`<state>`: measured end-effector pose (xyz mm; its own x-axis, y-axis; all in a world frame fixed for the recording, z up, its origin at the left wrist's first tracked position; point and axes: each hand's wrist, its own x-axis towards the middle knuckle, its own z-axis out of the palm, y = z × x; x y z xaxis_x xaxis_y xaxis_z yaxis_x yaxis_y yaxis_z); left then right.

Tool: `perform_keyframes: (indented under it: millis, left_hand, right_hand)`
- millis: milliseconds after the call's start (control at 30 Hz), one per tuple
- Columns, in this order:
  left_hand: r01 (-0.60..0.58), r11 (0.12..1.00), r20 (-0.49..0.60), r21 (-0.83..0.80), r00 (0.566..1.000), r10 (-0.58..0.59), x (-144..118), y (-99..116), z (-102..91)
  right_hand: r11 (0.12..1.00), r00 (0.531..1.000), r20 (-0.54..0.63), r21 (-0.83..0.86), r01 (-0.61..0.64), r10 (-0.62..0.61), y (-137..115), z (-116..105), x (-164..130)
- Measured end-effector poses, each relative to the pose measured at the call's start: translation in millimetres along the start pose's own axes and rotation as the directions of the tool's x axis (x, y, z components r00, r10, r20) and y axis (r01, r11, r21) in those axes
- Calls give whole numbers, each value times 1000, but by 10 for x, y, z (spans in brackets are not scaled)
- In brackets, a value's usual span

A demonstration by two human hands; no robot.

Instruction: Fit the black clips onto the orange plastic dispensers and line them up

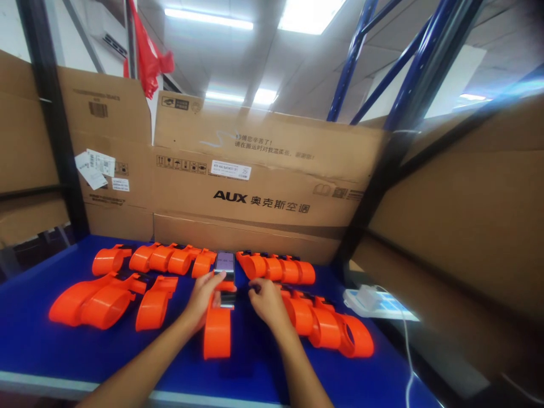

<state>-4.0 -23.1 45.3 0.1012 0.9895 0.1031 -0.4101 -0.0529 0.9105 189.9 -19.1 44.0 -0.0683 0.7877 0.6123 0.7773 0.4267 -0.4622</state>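
Two bare hands meet over a blue surface (255, 371) lined with bright orange loops, the left at grips with one of them. The left hand (201, 301) is closed on an orange looped piece (217, 334), its thumb (220, 277) laid over the upper end and fingertips (217, 298) showing lower down, beside a black part (228, 299) of the piece. The round end of the piece hangs toward the near edge of the surface, between the two forearms.

Just to its right, the right hand (267, 303) is apart from the piece, with its fingers bent inward and thumb and forefinger close together; whether anything is pinched between them cannot be told. Directly beyond the left thumb is a phone-like device (225, 262) with a lit screen, its writing too small to read.

More loops with dark fittings flank the hands: a back left group (179, 262), a back right group (289, 271), three at front left (152, 306) and a front right group (326, 328) close beside the right forearm. At the right edge are a white power strip (397, 307), a plug (368, 298) and a white cable (408, 357). A cardboard panel (255, 229) printed "AUX" stands behind, with a red plastic bag (147, 62) hanging above it.
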Motion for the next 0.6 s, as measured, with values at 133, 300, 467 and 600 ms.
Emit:
perform_keyframes:
  millis: [133,300,467,600]
  left_hand:
    - [7,1000,7,-4,1000,-7,-9,-13,5]
    - [19,1000,1,0,1000,-19,6,-31,-6]
    - [27,999,4,21,1000,-27,16,-47,-17]
    - [25,999,7,37,1000,-26,24,-66,-22]
  right_hand:
    - [996,999,48,-91,0,5,24,15,-23]
    - [987,999,35,-158,-35,41,48,30,-43]
    - [987,995,49,-142,-80,88,6,41,-41]
    - [998,998,12,-24,-62,62,-128,-30,11]
